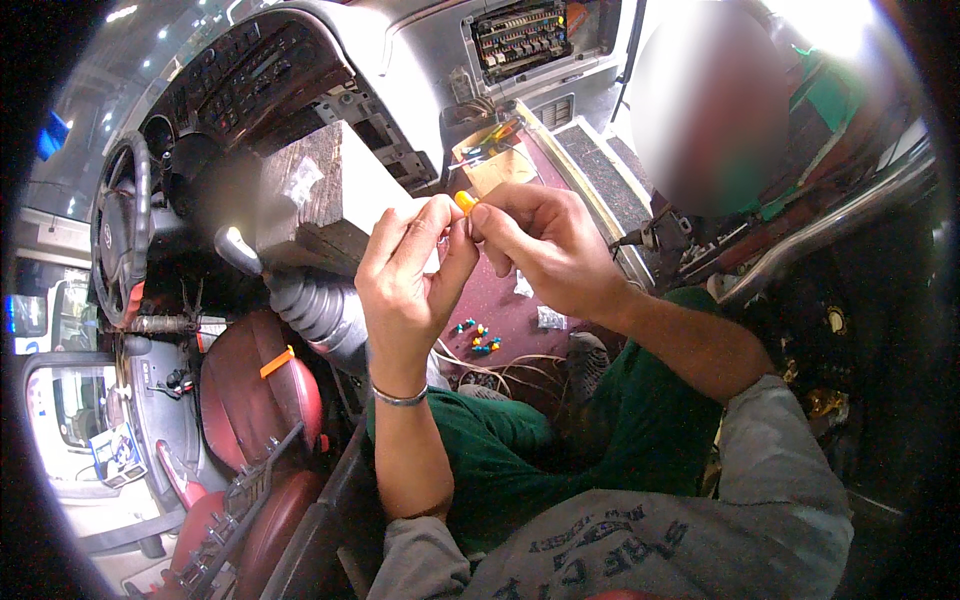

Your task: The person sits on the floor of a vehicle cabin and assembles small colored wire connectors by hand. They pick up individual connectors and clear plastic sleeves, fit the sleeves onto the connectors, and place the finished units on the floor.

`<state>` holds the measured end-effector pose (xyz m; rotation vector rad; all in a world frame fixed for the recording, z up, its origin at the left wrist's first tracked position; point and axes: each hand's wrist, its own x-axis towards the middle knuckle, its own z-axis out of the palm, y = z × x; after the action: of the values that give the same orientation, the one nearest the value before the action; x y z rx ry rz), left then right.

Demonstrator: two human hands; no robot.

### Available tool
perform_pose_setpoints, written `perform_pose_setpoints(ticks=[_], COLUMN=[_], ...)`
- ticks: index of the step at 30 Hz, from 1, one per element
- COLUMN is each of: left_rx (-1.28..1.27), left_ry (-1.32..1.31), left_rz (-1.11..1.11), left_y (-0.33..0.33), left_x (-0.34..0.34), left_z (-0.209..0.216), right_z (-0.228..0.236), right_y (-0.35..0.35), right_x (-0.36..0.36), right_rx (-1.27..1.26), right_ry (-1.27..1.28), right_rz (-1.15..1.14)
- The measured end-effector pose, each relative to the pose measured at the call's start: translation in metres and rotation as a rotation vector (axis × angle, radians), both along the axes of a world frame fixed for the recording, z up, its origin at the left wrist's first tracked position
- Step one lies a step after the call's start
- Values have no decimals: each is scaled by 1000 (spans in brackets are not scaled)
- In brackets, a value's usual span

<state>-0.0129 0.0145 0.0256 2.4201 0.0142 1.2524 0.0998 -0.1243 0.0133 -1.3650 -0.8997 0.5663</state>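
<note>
In front of my chest, my left hand [415,260] and my right hand [548,243] meet fingertip to fingertip, both closed in a pinch. A small rounded yellow piece [466,203] sits between them, its top showing above my right thumb. Its lower part is covered by fingers, so its exact kind cannot be made out. On the dark red floor below lie several small yellow and teal pieces [482,343]. Near them is a small clear plastic bag [550,317]. Another clear bag [303,180] rests on a wood-grained box [295,215] left of my hands.
An open fuse panel [520,42] is ahead. A cardboard box [500,168] with hand tools stands beyond my hands. Gear lever [238,250], steering wheel [128,230] and red seat [255,390] are leftward. Loose wires [515,368] cross near my shoes. A metal rail [830,235] runs at right.
</note>
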Motion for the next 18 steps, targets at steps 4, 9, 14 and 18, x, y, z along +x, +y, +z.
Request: perform_pose_setpoints(ticks=[4, 9, 14, 18], left_rx=[61, -129, -772, -838], left_ry=[16, 40, -9, 20], left_rz=[-7, -74, -300, -379], left_y=[7, 15, 12, 13], left_x=[-1, -2, 0, -2], left_z=[-5, -8, -10, -13], right_z=[-2, 1, 8, 12], right_y=[2, 2, -1, -6], right_x=[-2, 9, 16, 16], right_rx=[-30, -34, 89, 2], right_ry=[-7, 25, -26, -225], right_rz=[-13, 73, 211, 119])
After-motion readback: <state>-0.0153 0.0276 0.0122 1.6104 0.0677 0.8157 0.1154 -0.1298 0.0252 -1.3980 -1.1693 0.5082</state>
